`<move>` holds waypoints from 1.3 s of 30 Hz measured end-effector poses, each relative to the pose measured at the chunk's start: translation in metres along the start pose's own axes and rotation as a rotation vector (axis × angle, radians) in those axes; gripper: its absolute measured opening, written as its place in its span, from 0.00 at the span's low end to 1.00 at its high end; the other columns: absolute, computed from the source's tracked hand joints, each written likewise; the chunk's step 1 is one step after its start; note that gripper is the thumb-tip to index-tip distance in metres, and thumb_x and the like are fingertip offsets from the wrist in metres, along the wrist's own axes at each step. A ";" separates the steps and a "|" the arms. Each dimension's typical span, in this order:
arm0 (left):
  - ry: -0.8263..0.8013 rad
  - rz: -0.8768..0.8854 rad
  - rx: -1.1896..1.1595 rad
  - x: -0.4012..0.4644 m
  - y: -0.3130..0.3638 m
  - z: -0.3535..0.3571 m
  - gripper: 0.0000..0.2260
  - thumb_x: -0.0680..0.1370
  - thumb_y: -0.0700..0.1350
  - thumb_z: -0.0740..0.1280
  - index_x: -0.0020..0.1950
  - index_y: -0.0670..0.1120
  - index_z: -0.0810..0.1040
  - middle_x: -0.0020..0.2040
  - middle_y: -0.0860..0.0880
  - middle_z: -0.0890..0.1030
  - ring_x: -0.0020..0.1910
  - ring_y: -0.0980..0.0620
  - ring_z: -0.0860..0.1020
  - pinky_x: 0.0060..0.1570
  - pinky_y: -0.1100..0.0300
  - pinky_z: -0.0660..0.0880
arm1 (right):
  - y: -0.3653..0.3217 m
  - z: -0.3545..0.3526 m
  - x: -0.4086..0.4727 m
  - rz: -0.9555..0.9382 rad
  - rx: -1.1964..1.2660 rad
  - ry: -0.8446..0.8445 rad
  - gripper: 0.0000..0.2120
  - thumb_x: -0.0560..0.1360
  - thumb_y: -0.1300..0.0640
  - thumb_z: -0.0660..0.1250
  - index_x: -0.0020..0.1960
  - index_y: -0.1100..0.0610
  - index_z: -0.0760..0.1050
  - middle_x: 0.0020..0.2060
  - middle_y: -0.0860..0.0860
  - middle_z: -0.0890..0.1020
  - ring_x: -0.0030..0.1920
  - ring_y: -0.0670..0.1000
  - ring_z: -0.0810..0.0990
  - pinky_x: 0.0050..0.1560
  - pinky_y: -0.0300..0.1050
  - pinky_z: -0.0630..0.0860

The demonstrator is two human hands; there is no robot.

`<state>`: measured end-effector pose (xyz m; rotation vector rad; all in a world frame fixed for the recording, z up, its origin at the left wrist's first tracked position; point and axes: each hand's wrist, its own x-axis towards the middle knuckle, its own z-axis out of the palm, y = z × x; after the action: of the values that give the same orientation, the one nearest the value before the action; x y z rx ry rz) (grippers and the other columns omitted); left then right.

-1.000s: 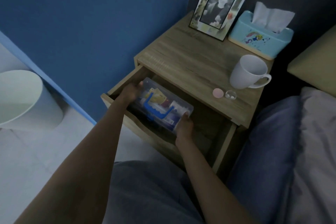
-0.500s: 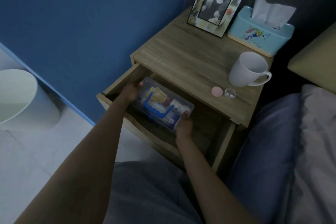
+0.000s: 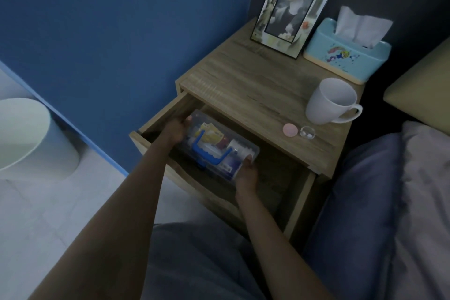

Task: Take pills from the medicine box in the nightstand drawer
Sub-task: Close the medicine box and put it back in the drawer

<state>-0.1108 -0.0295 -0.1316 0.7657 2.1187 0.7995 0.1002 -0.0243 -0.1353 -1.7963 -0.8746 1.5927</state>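
Observation:
The wooden nightstand (image 3: pixel 258 85) has its top drawer (image 3: pixel 155 126) pulled out. Inside the drawer sits a clear plastic medicine box (image 3: pixel 219 146) with a blue handle on its lid and packets showing through it. My left hand (image 3: pixel 176 128) grips the box's left end, and my right hand (image 3: pixel 247 174) grips its right end. On the nightstand top, near the front edge, lie a small pink cap (image 3: pixel 290 129) and a tiny clear cup (image 3: pixel 307 132) with two white pills in it.
A white mug (image 3: pixel 328 103), a light blue tissue box (image 3: pixel 345 52) and a picture frame (image 3: pixel 291 7) stand on the nightstand top. A white bin (image 3: pixel 29 139) is on the floor at the left. Bedding (image 3: pixel 401 202) lies at the right, against the nightstand.
Both hands have stayed on the ends of the medicine box. The box has sunk slightly deeper into the drawer.

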 end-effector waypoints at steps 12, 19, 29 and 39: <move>0.217 0.079 -0.040 -0.039 0.026 -0.005 0.20 0.80 0.59 0.53 0.50 0.46 0.76 0.45 0.46 0.79 0.48 0.48 0.78 0.47 0.55 0.69 | -0.027 -0.021 -0.041 -0.341 -0.193 -0.006 0.18 0.80 0.42 0.52 0.59 0.54 0.71 0.46 0.50 0.81 0.43 0.45 0.82 0.35 0.37 0.74; 0.622 0.033 -0.213 -0.114 0.021 -0.003 0.30 0.81 0.58 0.53 0.77 0.42 0.54 0.79 0.42 0.53 0.78 0.46 0.47 0.76 0.47 0.50 | -0.091 -0.030 -0.048 -0.825 -0.492 -0.254 0.31 0.79 0.38 0.44 0.77 0.53 0.54 0.78 0.49 0.58 0.78 0.47 0.53 0.76 0.50 0.55; 0.433 -0.302 -0.643 -0.139 0.027 0.031 0.37 0.78 0.64 0.53 0.77 0.42 0.47 0.76 0.39 0.61 0.73 0.38 0.63 0.69 0.45 0.63 | -0.116 -0.029 -0.004 -0.818 -1.035 -0.328 0.27 0.83 0.46 0.42 0.75 0.58 0.60 0.77 0.56 0.58 0.78 0.53 0.51 0.77 0.56 0.56; 0.295 -0.062 -0.621 -0.110 0.046 0.045 0.32 0.77 0.66 0.46 0.76 0.49 0.58 0.76 0.45 0.62 0.74 0.44 0.61 0.70 0.50 0.58 | -0.110 -0.033 0.022 -0.814 -0.932 -0.374 0.27 0.83 0.47 0.44 0.76 0.61 0.59 0.77 0.56 0.60 0.78 0.53 0.54 0.77 0.46 0.51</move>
<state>-0.0028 -0.0667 -0.0760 0.2591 1.9482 1.5086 0.1239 0.0612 -0.0595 -1.2780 -2.4322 1.0056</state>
